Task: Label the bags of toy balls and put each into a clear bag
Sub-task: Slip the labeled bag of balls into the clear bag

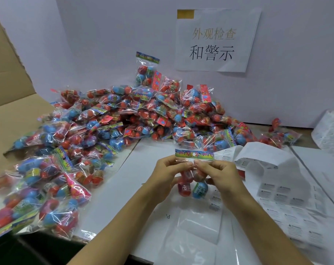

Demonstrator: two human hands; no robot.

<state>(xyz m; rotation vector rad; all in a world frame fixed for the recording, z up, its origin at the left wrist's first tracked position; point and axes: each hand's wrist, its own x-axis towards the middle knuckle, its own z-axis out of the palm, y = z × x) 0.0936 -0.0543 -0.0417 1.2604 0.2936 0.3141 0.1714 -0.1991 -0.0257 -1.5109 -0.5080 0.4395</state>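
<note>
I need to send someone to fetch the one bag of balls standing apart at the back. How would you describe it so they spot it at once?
Find the paper sign on the back wall. Just left of its lower corner, above the big pile, one bag leans upright against the wall. Unlike the rest, it stands on end with its header strip on top.

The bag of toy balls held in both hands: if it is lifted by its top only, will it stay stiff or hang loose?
Probably loose: the bag of toy balls is thin, crinkled film. Its balls sag low, so it may swing. The glossy film looks slippery.
</note>
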